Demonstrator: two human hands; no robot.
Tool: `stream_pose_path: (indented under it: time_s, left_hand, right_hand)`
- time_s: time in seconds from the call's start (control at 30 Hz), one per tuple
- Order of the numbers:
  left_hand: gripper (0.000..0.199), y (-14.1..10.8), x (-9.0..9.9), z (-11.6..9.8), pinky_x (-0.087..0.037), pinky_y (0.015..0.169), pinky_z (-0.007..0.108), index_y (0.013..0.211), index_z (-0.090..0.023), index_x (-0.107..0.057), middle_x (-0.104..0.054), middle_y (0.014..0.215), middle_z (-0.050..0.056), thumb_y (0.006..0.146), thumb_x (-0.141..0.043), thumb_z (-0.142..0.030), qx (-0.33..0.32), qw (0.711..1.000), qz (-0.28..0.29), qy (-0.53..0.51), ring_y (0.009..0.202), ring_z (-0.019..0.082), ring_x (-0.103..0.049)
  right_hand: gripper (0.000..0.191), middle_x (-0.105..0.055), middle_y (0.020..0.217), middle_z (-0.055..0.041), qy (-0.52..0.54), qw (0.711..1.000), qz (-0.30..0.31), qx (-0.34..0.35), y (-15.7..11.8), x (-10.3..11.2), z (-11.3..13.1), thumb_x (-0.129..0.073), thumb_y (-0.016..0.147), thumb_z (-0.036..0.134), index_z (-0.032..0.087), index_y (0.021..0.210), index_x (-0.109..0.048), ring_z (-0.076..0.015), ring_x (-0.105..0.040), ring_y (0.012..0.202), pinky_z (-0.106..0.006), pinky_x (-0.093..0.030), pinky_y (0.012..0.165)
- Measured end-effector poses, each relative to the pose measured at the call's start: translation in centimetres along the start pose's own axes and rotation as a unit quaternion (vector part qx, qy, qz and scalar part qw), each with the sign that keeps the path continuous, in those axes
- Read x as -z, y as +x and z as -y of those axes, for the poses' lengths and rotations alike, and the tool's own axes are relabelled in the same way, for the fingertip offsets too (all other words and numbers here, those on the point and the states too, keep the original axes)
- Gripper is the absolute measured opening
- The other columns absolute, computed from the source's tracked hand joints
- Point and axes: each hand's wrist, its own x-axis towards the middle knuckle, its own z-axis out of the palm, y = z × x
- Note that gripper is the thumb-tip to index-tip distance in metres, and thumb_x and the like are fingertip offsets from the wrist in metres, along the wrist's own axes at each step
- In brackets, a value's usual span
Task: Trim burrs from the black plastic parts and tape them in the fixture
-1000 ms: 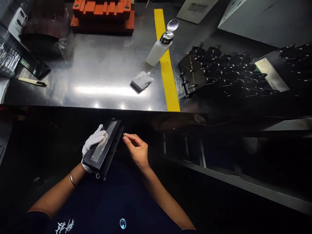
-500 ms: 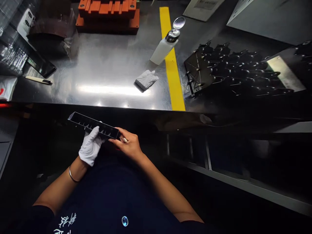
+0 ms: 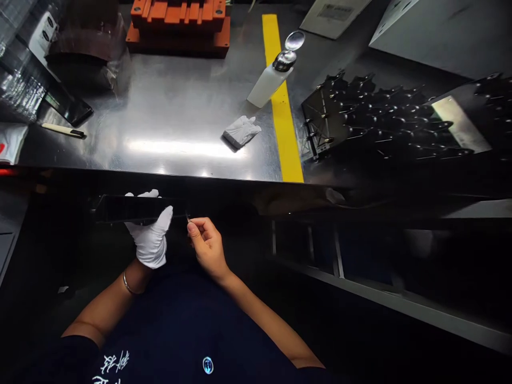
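In a white glove, my left hand is closed around a long, dark, glossy panel, thumb over the near edge and fingertips showing past the far edge. The panel lies nearly level in front of the bench edge, its face almost black. My right hand is bare and sits just beyond the panel's right end. Its thumb and forefinger pinch together, with a thin pointed tip sticking out toward the panel. What that thin thing is, I cannot make out.
On the metal bench lie a folded white cloth on a dark block, a white pump bottle, yellow tape and a cutter-like tool. An orange fixture stands behind; black parts crowd the right.
The panel has turned from a slant to nearly level and shifted left, and its bright reflected marks have vanished. My right hand has come off its right end and now pinches at the fingertips.
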Motion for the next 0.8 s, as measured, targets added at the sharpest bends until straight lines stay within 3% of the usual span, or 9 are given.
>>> stream_pose_path:
  time_s: [0.07,0.27,0.47,0.53,0.63,0.7,0.8]
  left_hand:
    - [0.065,-0.3,-0.1,0.2,-0.045,0.105,0.04,0.125,-0.027,-0.047,-0.057,0.13,0.005,0.069,-0.078,-0.034,-0.036,0.999,-0.016,0.001,0.122,0.022,-0.054]
    - [0.075,-0.6,0.1,0.3,-0.045,0.105,0.041,0.128,-0.028,-0.043,-0.059,0.126,0.005,0.064,-0.081,-0.033,-0.01,0.999,-0.019,0.023,0.119,0.022,-0.056]
    - [0.065,0.7,0.5,-2.9,-0.05,0.099,0.043,0.124,-0.035,-0.048,-0.062,0.119,-0.002,0.067,-0.079,-0.026,-0.043,0.984,-0.06,-0.16,0.115,0.023,-0.059]
    - [0.057,1.1,0.6,-3.4,-0.05,0.1,0.042,0.117,-0.031,-0.056,-0.066,0.112,-0.002,0.066,-0.08,-0.022,-0.001,0.982,-0.051,-0.181,0.11,0.022,-0.063]
    - [0.048,1.1,0.3,-3.0,-0.052,0.098,0.04,0.111,-0.028,-0.063,-0.071,0.103,-0.001,0.066,-0.08,-0.022,0.074,0.979,-0.038,-0.187,0.104,0.022,-0.066]
    - [0.047,0.9,0.0,-2.4,-0.052,0.097,0.039,0.11,-0.028,-0.065,-0.071,0.102,-0.001,0.066,-0.081,-0.022,0.084,0.978,-0.038,-0.188,0.104,0.022,-0.067]
    - [0.045,0.7,-0.1,-1.8,-0.051,0.098,0.037,0.107,-0.027,-0.066,-0.072,0.103,-0.002,0.065,-0.081,-0.025,0.078,0.981,-0.033,-0.172,0.105,0.021,-0.066]
  right_hand:
    - [0.027,-0.051,0.067,0.0023,-0.004,1.0,-0.013,-0.005,-0.1,-0.1,-0.2,-0.056,0.084,0.047,0.021,0.083,-0.056,-0.0105,-0.047,0.059,-0.023,-0.042,0.054]
    - [0.033,-0.052,0.068,0.0011,-0.011,0.999,-0.041,-0.007,-0.2,0.2,-2.3,-0.058,0.081,0.053,0.02,0.084,-0.058,-0.011,-0.048,0.061,-0.024,-0.044,0.055]
    - [0.044,-0.044,0.054,0.0062,0.002,0.996,-0.058,-0.065,0.9,1.9,-4.6,-0.059,0.075,0.063,0.019,0.074,-0.053,-0.0066,-0.038,0.044,-0.019,-0.035,0.039]
    - [0.036,-0.052,0.06,0.0038,-0.015,0.999,-0.04,-0.021,1.0,2.4,-3.5,-0.058,0.081,0.056,0.019,0.08,-0.058,-0.0075,-0.044,0.047,-0.02,-0.039,0.042]
    - [0.018,-0.063,0.076,-0.0018,-0.084,0.989,-0.008,0.124,1.1,3.0,-0.9,-0.058,0.087,0.037,0.021,0.088,-0.065,-0.0119,-0.058,0.064,-0.025,-0.049,0.057]
    - [0.011,-0.065,0.08,-0.0033,-0.126,0.97,0.011,0.208,1.0,3.2,0.6,-0.06,0.086,0.029,0.021,0.088,-0.068,-0.0138,-0.061,0.07,-0.028,-0.05,0.062]
    - [0.008,-0.065,0.076,-0.0032,-0.153,0.955,0.015,0.255,0.8,3.3,1.4,-0.063,0.084,0.024,0.022,0.086,-0.07,-0.0135,-0.06,0.066,-0.027,-0.048,0.057]
